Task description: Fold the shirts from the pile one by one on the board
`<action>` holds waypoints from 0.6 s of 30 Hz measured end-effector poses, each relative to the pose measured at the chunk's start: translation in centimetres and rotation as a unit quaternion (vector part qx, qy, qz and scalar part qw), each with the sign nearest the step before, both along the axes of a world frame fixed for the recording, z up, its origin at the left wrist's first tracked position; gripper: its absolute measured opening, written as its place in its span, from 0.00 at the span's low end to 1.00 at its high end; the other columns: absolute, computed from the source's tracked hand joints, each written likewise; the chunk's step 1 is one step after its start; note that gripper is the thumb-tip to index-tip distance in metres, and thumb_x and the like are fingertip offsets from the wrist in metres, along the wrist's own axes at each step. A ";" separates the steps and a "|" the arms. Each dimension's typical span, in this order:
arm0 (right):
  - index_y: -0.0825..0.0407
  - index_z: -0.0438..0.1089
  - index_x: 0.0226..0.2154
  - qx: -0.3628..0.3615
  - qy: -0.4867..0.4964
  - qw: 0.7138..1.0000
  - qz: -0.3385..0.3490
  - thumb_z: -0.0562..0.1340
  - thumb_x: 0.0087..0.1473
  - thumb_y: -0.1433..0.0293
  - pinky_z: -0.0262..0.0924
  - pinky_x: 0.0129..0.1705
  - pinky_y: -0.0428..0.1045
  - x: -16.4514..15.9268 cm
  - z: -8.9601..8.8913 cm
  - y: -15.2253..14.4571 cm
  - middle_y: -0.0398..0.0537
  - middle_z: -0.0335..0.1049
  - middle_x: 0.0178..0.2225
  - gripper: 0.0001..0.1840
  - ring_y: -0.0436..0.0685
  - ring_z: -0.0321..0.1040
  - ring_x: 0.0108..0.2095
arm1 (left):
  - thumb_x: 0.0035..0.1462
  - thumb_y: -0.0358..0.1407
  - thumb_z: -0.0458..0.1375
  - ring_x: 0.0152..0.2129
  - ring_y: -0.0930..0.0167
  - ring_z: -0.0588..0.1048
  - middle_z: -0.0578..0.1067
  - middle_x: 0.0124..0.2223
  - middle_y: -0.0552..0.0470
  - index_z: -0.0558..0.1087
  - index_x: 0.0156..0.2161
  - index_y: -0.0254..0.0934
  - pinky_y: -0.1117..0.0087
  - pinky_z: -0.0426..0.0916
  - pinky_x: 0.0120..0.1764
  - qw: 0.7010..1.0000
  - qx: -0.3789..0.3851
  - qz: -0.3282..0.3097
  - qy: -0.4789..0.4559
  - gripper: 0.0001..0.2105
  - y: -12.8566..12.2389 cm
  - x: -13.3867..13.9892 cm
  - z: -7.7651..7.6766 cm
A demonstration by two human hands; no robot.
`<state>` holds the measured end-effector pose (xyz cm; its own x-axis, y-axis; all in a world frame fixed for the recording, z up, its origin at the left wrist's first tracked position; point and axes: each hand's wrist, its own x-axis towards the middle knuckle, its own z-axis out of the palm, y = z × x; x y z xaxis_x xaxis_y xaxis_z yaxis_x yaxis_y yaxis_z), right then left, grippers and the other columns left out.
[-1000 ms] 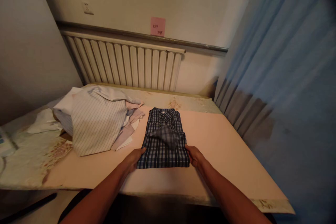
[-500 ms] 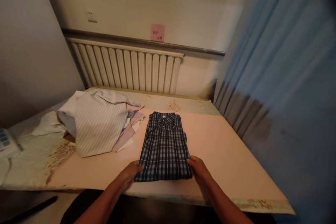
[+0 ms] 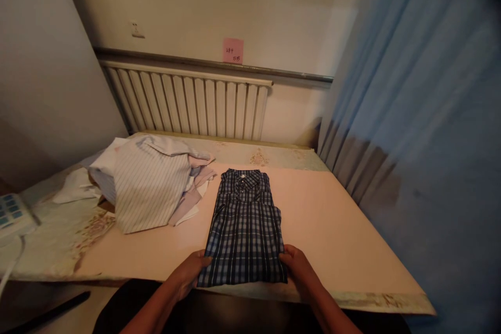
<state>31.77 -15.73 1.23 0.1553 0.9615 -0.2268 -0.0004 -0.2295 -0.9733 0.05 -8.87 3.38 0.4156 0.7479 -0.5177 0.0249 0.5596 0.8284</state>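
A folded dark blue plaid shirt (image 3: pixel 245 235) lies on the peach-coloured sheet, its collar pointing away from me and its lower end at the table's front edge. My left hand (image 3: pixel 191 267) grips the lower left side, thumb on top and the fingers hidden beneath the cloth. At the lower right side, my right hand (image 3: pixel 294 261) pinches the shirt in the same way. A loose heap of clothes, with a striped white shirt (image 3: pixel 151 188) on top, lies to the left.
The table carries a peach sheet (image 3: pixel 324 229) over a floral cover (image 3: pixel 92 232). A white power strip (image 3: pixel 15 216) sits at the left edge. Behind stands a radiator (image 3: pixel 195 104), with a pink note (image 3: pixel 233 50) above it. Blue curtains (image 3: pixel 422 141) hang on the right.
Both hands have drawn the lower end of the plaid shirt toward me, to the table's front edge. The shirt looks longer, and its collar area lies flatter.
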 end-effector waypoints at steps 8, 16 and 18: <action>0.51 0.68 0.28 -0.046 -0.002 0.997 -0.057 0.65 0.42 0.56 0.59 0.23 0.44 1.4 1.7 2.7 0.38 0.64 0.19 0.16 0.47 0.60 0.19 | 0.42 0.48 0.63 0.29 0.64 0.78 0.78 0.28 0.49 0.70 0.31 0.36 0.66 0.72 0.32 0.977 0.103 -0.002 0.188 0.17 2.4 0.6 1.2; 0.50 0.63 0.16 -0.061 -0.140 0.983 -0.102 0.63 0.44 0.63 0.54 0.23 0.44 2.8 2.7 9.3 0.37 0.59 0.13 0.14 0.49 0.61 0.18 | 0.47 0.40 0.60 0.42 0.58 0.76 0.79 0.36 0.44 0.69 0.31 0.37 0.66 0.66 0.41 0.896 0.239 0.033 0.372 0.09 9.0 3.1 1.6; 0.50 0.62 0.14 -0.055 -0.177 0.976 -0.112 0.64 0.43 0.66 0.53 0.25 0.44 2.9 2.8 10.8 0.38 0.59 0.12 0.14 0.51 0.63 0.20 | 0.49 0.39 0.59 0.43 0.59 0.76 0.79 0.40 0.44 0.70 0.33 0.37 0.67 0.65 0.42 0.882 0.258 0.034 0.394 0.08 10.2 3.9 1.6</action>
<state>34.67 -4.88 4.03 0.4467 0.8671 -0.2204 0.2697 -0.3654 -0.8909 3.99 1.38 4.96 0.0240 0.9775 -0.2094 0.6864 0.1362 0.7144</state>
